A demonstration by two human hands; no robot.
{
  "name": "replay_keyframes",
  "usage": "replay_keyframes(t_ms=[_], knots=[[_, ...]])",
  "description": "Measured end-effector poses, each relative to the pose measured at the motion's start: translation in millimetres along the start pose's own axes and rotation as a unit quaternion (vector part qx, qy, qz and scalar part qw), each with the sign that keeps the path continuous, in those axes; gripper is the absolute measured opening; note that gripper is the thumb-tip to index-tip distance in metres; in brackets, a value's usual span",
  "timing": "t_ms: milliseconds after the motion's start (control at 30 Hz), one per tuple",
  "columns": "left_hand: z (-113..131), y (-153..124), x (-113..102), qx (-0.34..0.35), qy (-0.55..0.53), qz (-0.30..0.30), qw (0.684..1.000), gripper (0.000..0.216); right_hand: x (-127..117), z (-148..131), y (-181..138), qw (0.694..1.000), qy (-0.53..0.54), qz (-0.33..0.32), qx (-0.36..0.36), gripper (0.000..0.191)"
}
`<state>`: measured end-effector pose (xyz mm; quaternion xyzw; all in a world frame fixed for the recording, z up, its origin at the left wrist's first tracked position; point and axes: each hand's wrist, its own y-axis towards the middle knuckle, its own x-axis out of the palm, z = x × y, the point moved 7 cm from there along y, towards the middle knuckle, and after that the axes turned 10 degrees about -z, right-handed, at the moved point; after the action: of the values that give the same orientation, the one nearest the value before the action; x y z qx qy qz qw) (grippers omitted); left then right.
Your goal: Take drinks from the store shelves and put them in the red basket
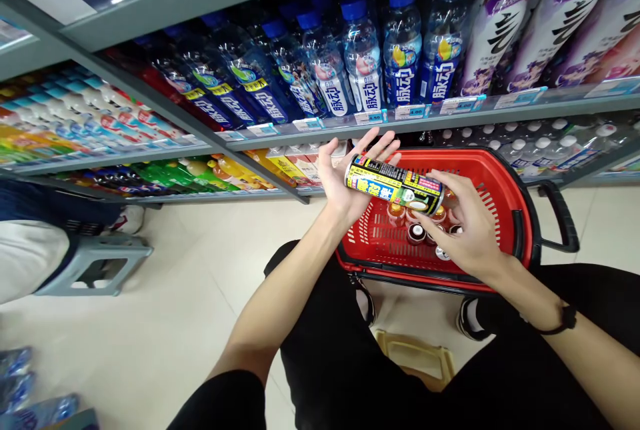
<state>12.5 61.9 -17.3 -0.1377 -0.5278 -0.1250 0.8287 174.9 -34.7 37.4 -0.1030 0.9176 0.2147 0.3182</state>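
Note:
A yellow, black and green drink can [393,185] lies sideways between my two hands, over a red shopping basket [505,180]. My right hand [463,229] grips the can's right end with its fingers. The left hand [350,173] is open, palm up, and the can's left end rests against the palm. Several small bottles [417,230] stand in the bottom of the basket, partly hidden by my right hand.
Shelves [380,120] of blue-capped bottles [403,50] and purple-labelled bottles [550,23] rise ahead. The basket has a black handle [560,217]. A grey step stool [95,263] stands on the floor at left beside a seated person's leg [25,257]. A yellow stool [415,357] sits under me.

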Motion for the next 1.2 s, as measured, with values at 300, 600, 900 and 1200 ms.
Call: replay_keyframes(t_ms=[300, 600, 900, 1200], knots=[[1, 1, -1, -0.002, 0.006, -0.005, 1.000, 0.064, -3, -9, -2, 0.996, -0.076, -0.003, -0.056, 0.065], [4, -4, 20, -0.004, 0.009, -0.062, 0.998, 0.063, 34, 26, -10, 0.880, 0.407, -0.010, 0.244, 0.053], [-2, -4, 21, -0.034, 0.036, -0.051, 0.997, 0.056, 62, 15, -17, 0.749, 0.558, -0.118, 0.338, 0.068], [-4, 2, 2, -0.002, 0.117, -0.015, 0.993, 0.043, 55, 12, -8, 0.789, 0.506, -0.114, 0.329, 0.062]])
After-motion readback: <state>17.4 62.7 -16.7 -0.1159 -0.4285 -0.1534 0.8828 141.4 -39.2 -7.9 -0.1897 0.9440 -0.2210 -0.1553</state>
